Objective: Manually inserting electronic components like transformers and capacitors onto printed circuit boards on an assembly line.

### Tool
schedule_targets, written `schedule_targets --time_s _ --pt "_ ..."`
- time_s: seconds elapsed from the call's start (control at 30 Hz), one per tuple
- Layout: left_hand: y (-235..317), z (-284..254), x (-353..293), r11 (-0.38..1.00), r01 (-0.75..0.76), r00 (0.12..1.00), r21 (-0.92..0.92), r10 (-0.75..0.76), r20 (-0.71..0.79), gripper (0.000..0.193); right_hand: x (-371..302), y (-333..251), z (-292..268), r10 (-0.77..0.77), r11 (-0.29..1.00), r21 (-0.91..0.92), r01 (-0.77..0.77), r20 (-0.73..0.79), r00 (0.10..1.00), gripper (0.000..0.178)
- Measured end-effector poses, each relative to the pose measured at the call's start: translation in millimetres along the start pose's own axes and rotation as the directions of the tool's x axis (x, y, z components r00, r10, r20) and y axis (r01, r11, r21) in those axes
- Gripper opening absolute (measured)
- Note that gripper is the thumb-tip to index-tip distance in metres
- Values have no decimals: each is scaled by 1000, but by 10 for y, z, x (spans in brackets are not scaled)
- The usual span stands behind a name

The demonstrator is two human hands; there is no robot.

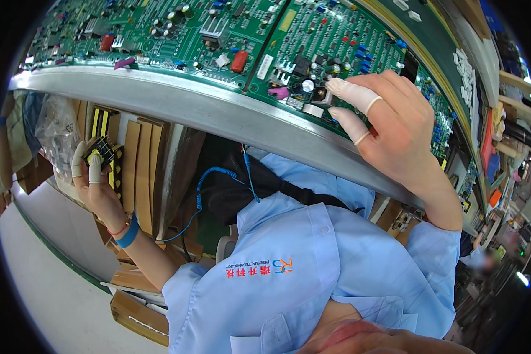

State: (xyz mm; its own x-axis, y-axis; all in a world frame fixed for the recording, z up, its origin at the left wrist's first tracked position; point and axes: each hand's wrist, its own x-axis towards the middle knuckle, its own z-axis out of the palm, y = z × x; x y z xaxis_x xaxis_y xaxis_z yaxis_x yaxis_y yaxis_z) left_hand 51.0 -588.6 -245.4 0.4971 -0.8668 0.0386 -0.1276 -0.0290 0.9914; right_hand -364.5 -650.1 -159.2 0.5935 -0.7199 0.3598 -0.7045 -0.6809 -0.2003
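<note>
Green and crowded, the board lies under the right hand, its thumb and forefinger curved around a small part; whether they grip it I cannot tell. Well apart to that hand's left, the left hand grips a black-and-yellow piece. Good handling here likely means light, straight pressure, fingertips clear of the capacitor just left of them, and the piece held by its sides.

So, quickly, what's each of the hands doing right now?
Left hand: closed, holding a black-and-yellow component.
Right hand: over the green circuit board; whether it grips a part cannot be told.
</note>
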Motion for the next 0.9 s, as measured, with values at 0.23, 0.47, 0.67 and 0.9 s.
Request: schedule_targets --time_s 0.23,0.47,0.67,0.9 --pt "71 176 -84 1000 -10 1000 -17 10 29 37 43 -39 -28 -9 998 -58 11 36 999 31" --pt "173 320 -199 996 0 1000 -87 3 31 35 -6 20 -64 65 997 42 -66 32 997 34" --pt "452 545 -415 984 -44 934 -174 102 343 25 -82 -21 -244 283 885 366 -286 62 957 31" --pt "848 1508 -622 728 -674 532 -122 594 603 44 -193 -229 -278 396 363 831 -421 271 877 39"
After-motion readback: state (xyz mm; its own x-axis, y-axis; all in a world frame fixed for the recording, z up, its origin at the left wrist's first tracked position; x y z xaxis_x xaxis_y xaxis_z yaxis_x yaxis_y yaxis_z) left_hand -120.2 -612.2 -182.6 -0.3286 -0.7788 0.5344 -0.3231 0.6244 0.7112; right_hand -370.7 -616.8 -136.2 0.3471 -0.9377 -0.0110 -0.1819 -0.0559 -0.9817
